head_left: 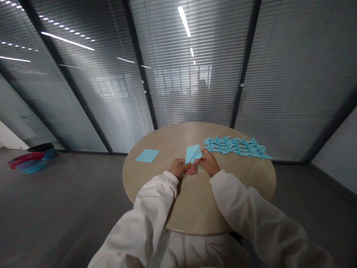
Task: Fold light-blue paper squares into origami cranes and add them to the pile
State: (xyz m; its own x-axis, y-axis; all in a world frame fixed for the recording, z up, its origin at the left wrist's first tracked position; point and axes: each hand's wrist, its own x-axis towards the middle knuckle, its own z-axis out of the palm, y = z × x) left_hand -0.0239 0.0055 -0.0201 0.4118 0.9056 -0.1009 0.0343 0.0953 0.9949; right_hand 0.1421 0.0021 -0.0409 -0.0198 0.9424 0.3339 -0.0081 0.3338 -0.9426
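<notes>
A light blue folded paper piece (193, 153) stands tilted up off the round wooden table (167, 193), near its middle. My left hand (180, 168) pinches its lower left corner with closed fingers. My right hand (208, 162) pinches its lower right edge, fingers closed too. Both arms wear white sleeves. A flat stack of blue paper sheets (147, 155) lies on the table to the left of my hands. Several finished blue folded paper figures (237, 146) lie in rows at the table's far right.
Glass walls with lowered blinds (195, 74) stand right behind the table. Coloured plastic basins (32, 158) sit on the grey floor at the far left. The floor around the table is open carpet.
</notes>
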